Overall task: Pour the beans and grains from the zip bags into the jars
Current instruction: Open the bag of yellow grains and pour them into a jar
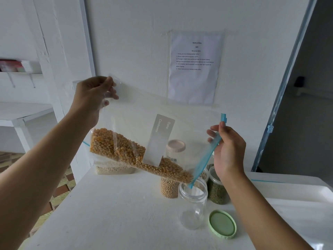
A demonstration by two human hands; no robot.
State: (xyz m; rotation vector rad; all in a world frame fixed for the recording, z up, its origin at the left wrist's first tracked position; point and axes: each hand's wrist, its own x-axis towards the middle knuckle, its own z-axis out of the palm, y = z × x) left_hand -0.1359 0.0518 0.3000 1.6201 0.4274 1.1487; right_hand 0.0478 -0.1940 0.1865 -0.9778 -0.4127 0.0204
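Observation:
A clear zip bag (158, 123) of yellow corn kernels (133, 154) hangs tilted over the table. My left hand (93, 94) pinches its upper bottom corner high up. My right hand (227, 150) grips the blue zip strip (207, 156) at the bag's mouth. The lower end of the mouth points into an empty clear jar (192, 204) standing open on the white table (117, 213). Kernels lie heaped at the mouth, just above the jar's rim.
A green lid (222, 224) lies right of the empty jar. Behind stand a jar of pale beans (169, 188) with a pink lid, a jar of green beans (217, 190), and a bag of white grain (113, 167). Flat empty bags (297, 204) lie at right.

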